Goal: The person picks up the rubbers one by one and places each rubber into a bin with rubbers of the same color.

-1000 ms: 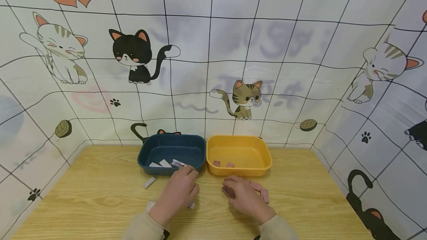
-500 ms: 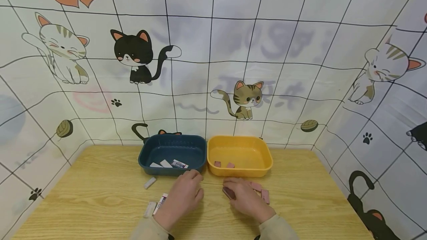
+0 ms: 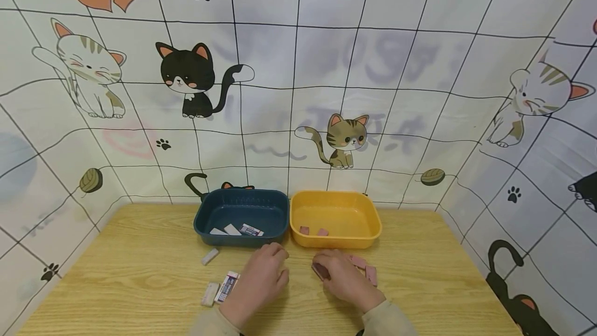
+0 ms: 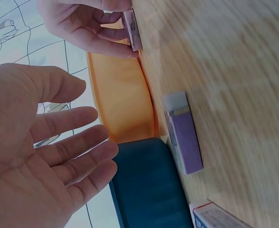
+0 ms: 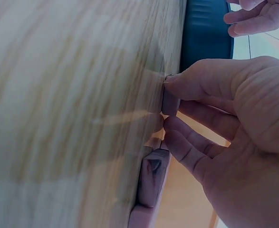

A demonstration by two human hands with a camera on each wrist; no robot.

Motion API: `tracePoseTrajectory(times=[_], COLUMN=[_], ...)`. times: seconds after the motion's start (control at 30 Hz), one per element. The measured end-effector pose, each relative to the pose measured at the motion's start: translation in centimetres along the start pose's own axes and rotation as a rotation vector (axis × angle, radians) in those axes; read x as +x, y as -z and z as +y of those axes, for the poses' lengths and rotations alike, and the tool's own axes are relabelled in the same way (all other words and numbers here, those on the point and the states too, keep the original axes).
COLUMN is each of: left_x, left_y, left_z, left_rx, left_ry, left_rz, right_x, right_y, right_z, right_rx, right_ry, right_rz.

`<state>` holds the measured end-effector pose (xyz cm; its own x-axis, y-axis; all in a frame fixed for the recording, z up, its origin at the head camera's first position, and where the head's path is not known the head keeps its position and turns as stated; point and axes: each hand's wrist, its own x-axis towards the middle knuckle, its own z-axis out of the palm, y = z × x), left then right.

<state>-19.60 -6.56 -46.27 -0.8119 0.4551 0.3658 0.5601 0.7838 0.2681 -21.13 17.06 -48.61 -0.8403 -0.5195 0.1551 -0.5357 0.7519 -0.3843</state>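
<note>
My left hand [image 3: 261,280] hovers over the table with its fingers loosely extended and nothing held, as the left wrist view shows. Below it lies an eraser with a purple sleeve [image 4: 186,137]. Just left of that hand are a sleeved white eraser [image 3: 227,287] and a bare white eraser [image 3: 210,294]. My right hand [image 3: 344,276] pinches a pink eraser [image 5: 170,102] between thumb and fingers, close over the table in front of the yellow tray. Beside this hand lie more pink erasers, one [image 3: 357,261] partly hidden by it and another [image 3: 371,275] nearer me.
A dark blue tray [image 3: 200,228] holding several white erasers stands against the cat-patterned backdrop [image 3: 266,108]. To its right is a yellow tray [image 3: 354,241] with two pink erasers inside. Another white eraser [image 3: 210,256] lies in front of the blue tray.
My left hand has drawn back from the blue tray's front edge, slightly right and toward me, uncovering the sleeved eraser in the tray and one on the table. The right hand barely moves.
</note>
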Motion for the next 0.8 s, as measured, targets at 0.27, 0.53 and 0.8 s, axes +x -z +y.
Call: tracePoseTrajectory(times=[0.27, 0.53, 0.8], left_x=[-0.2, -0.4, -0.4], left_y=[-0.4, -1.0, -1.5], left_z=[0.3, 0.6, 1.0], left_rx=[-0.015, -0.028, -0.038], left_ry=[-0.020, -0.043, -0.020], left_rz=[0.027, 0.071, 0.032], right_x=[0.0, -0.3, -0.7], right_y=[0.0, 0.5, 1.0], right_z=[0.0, -0.3, -0.6], right_rx=[0.024, 0.052, 0.008], right_ry=[-0.024, 0.008, 0.031], right_rz=[0.000, 0.082, 0.196])
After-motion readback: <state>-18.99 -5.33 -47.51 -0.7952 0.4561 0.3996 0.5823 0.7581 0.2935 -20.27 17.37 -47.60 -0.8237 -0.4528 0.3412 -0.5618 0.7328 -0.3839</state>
